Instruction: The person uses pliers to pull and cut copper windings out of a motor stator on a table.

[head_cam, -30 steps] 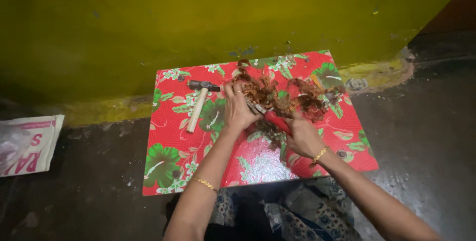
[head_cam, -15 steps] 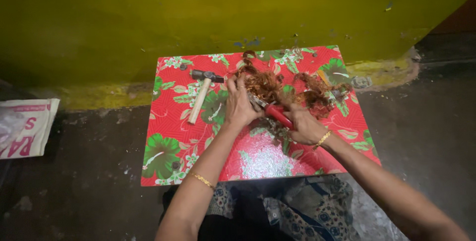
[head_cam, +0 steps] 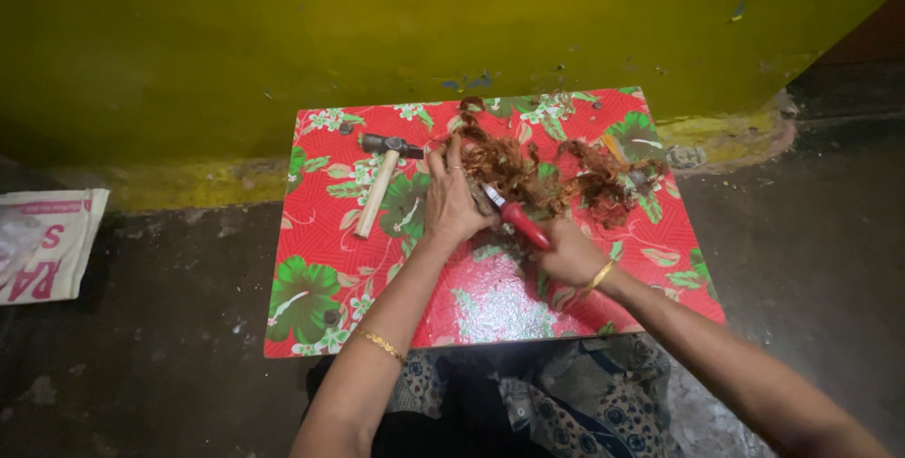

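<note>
A low table covered in a red floral oilcloth (head_cam: 325, 232) stands against a yellow wall. My left hand (head_cam: 451, 202) presses down on a tangle of reddish-brown curly fibres (head_cam: 500, 164) near the table's middle. My right hand (head_cam: 569, 253) grips a red-handled tool (head_cam: 518, 220) whose metal tip points into that tangle by my left fingers. More of the same fibres (head_cam: 599, 177) lie to the right. A hammer with a wooden handle (head_cam: 379, 189) lies on the cloth, left of my left hand.
A white printed sack (head_cam: 42, 241) lies on the dark floor at the far left. The yellow wall (head_cam: 424, 24) closes off the far side. My patterned clothing (head_cam: 566, 401) shows below the table's near edge.
My view has shifted slightly. Both hands stay on the fibres, the left still pressing, the right still holding the red-handled tool, now a little lower on the cloth.
</note>
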